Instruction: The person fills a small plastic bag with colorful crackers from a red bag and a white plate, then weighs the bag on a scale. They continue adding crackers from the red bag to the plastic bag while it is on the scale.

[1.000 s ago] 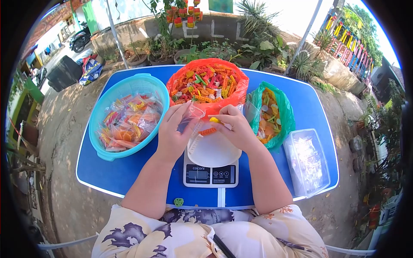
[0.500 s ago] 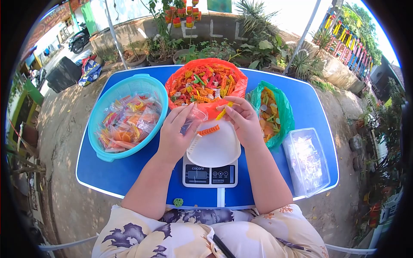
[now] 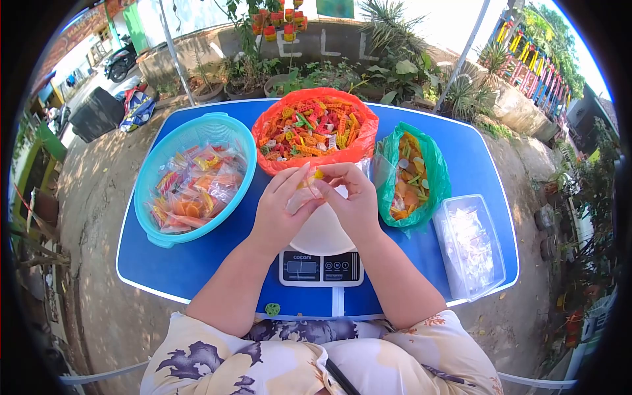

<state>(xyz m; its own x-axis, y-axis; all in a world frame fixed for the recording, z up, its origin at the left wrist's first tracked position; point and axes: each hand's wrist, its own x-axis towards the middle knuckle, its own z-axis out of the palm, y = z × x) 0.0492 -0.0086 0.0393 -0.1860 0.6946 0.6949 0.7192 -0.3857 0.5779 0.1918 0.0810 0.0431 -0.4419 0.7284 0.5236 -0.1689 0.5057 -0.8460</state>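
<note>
My left hand (image 3: 276, 204) pinches a small clear plastic bag (image 3: 304, 192) above a white plate (image 3: 321, 236), which rests on a digital kitchen scale (image 3: 321, 268). Close against it, my right hand (image 3: 350, 203) is closed on a yellow cracker piece (image 3: 319, 174) at the bag's mouth. Fingers partly cover both the bag and the piece, so how far in it sits cannot be told. Just beyond my hands stands a red plastic bag (image 3: 316, 158) full of colourful cracker pieces.
A turquoise basket (image 3: 148, 224) of filled packets stands left. On the right are a green bag (image 3: 434, 178) of mixed pieces and a clear tub (image 3: 471, 250) of plastic bags. One green piece (image 3: 272, 309) lies near the front edge of the blue table (image 3: 217, 276).
My hands have come together, and the right has brought the yellow piece left to the small bag. The orange piece seen over the plate no longer shows.
</note>
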